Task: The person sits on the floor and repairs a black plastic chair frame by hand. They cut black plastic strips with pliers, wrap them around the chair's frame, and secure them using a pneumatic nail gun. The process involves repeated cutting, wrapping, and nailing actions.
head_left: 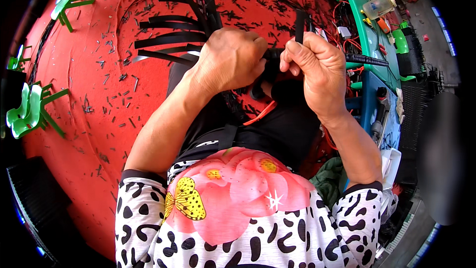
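Pinching a flat black strip [300, 26] between thumb and fingers, our right hand [317, 64] holds it so its free end stands up above the knuckles. Our left hand [233, 57] is curled into a fist just beside it, closed round a wrapped black rod [367, 59], though the fingers hide most of that grip. We see the rod in the gap between our hands and again past the right wrist, reaching toward the green table [365, 34]. On the other side, a row of loose black bands [171, 38] fans out leftward beyond our left fist. All this sits above our dark trousers [292, 131], where an orange cord [260, 114] shows below the hands. Black scraps [136, 85] litter the red floor [94, 134], a green chair [30, 109] stands at far left, and a clear bottle [378, 7] lies on the table.
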{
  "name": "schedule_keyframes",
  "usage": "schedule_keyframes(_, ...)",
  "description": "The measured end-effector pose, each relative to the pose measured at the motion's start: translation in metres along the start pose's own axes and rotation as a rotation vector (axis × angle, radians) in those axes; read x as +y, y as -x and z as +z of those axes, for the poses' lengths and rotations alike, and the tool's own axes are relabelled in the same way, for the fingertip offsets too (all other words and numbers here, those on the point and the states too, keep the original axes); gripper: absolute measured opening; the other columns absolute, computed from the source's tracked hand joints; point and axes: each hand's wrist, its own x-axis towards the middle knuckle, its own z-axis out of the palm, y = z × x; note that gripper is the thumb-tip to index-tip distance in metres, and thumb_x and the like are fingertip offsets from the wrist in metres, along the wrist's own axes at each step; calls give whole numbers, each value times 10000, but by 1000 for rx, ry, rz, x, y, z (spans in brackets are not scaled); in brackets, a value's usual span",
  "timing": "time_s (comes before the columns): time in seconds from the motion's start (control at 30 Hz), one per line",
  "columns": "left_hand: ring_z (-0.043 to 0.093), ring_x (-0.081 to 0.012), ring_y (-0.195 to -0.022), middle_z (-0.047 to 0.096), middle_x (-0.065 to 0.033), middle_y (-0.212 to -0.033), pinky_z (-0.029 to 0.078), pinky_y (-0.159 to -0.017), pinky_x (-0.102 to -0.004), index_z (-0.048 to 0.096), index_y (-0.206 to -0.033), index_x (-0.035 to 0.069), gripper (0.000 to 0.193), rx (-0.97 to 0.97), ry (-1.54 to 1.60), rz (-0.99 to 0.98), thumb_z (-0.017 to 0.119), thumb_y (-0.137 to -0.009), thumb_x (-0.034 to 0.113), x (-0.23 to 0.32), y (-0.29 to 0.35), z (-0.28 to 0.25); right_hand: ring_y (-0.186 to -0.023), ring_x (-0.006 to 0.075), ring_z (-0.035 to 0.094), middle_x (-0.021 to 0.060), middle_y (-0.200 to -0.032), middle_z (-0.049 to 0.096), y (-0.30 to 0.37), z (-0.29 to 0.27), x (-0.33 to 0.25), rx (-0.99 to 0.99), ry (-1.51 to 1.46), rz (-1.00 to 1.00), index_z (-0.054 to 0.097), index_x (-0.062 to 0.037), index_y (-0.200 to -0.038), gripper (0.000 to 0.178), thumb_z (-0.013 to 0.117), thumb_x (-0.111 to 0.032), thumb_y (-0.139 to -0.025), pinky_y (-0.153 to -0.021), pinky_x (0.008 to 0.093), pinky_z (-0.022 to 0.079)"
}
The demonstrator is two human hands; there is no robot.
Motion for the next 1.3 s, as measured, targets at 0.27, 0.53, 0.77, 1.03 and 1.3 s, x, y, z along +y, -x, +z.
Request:
schedule_keyframes(0.27,597,-283,-696,571,-83,-729,479,-653,-392,567,-812,51,192,-29,-81,12,685,-718,170,8,3,0,-468,129,528,75,-537,594,-59,-1,7,-114,300,-68,536,-4,-618,318,610,-171,-878,-463,306,402)
schedule_keyframes(0.53,586,-284,-684,547,-83,-727,470,-634,-392,560,-838,51,203,-47,-103,-21,689,-705,135,9,2,-1,-508,101,393,40,-531,449,-108,2,77,-368,588,0,556,5,-637,311,649,-202,-849,-499,327,357)
schedule_keyframes(0.77,581,-298,-669,559,-90,-738,463,-609,-394,619,-1018,40,334,-32,-33,40,671,-689,69,3,-2,-4,-545,112,495,66,-536,514,-113,4,88,-549,734,146,597,5,-627,280,668,-184,-821,-513,335,395)
schedule_keyframes(1.03,572,-303,-664,539,-91,-729,454,-596,-397,628,-1014,33,333,-39,-41,55,673,-684,39,0,-5,-6,-689,150,603,111,-783,645,-100,-14,67,-542,166,344,388,7,-1362,637,604,-50,-765,-636,278,504)
schedule_keyframes(1.3,551,-313,-642,513,-103,-703,439,-567,-400,621,-999,13,332,-70,40,41,678,-672,-15,-3,-8,-7,-794,149,635,117,-901,670,-106,-34,93,-596,818,-286,675,31,-999,258,573,-21,-768,-706,310,506)
